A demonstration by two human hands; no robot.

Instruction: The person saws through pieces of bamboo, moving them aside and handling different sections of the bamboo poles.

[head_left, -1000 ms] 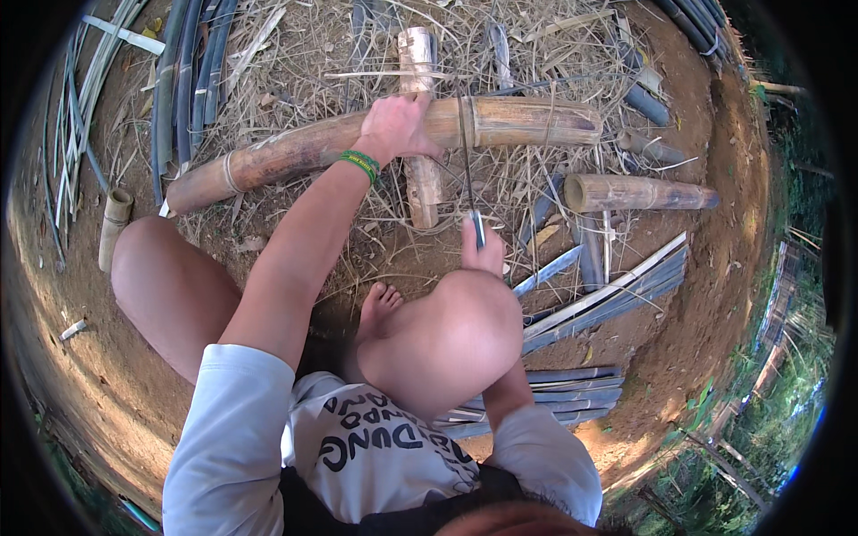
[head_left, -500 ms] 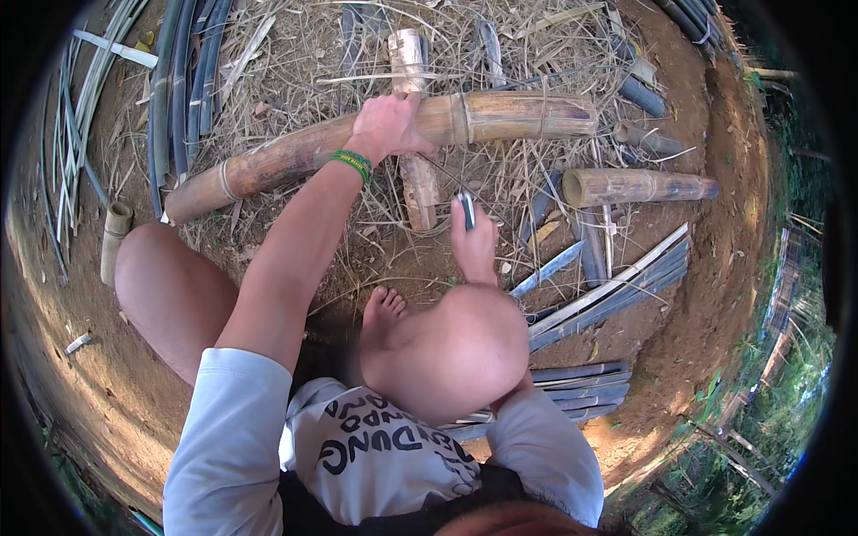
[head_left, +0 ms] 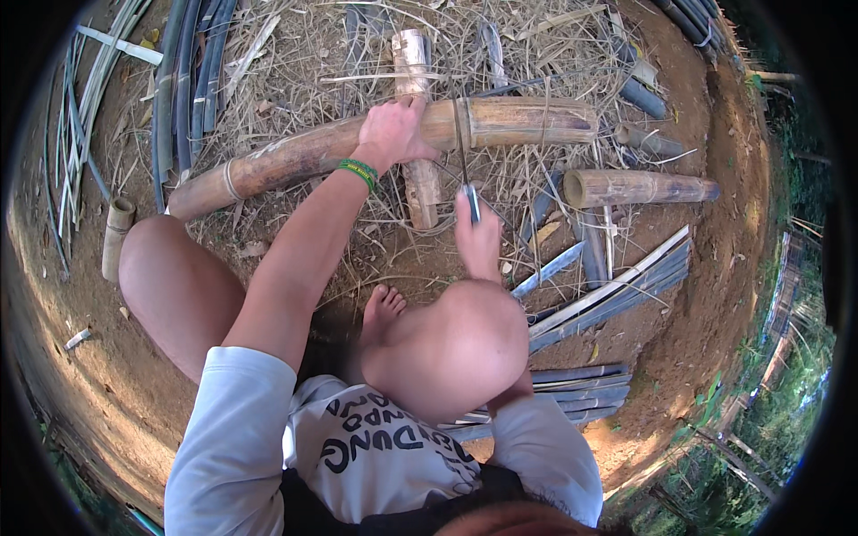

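Observation:
A thick, brown bamboo pole [head_left: 527, 120] lies crosswise before me, resting over a short peeled log [head_left: 421, 189]. My left hand [head_left: 391, 134] grips the pole from above near that log, thumb toward me and fingers over the far side, their tips hidden. In my right hand [head_left: 480, 234] is the handle of a handsaw [head_left: 464, 147], held closed on the near side of the pole. Its thin dark blade points away from me and crosses the pole beside a node, right of my left hand. How deep the blade sits in the bamboo I cannot tell.
At the right lies a shorter bamboo piece [head_left: 639, 188], with a flat metal-grey blade or strip [head_left: 549, 269] and split bamboo strips [head_left: 617, 288] nearer me. Long dark strips [head_left: 186, 80] lie at far left. Dry straw [head_left: 304, 62] covers the ground beyond the pole.
My right hand has moved slightly forward and right, and the saw's blade now shows plainly across the pole. My left hand keeps its grip, with a slight shift to the right.

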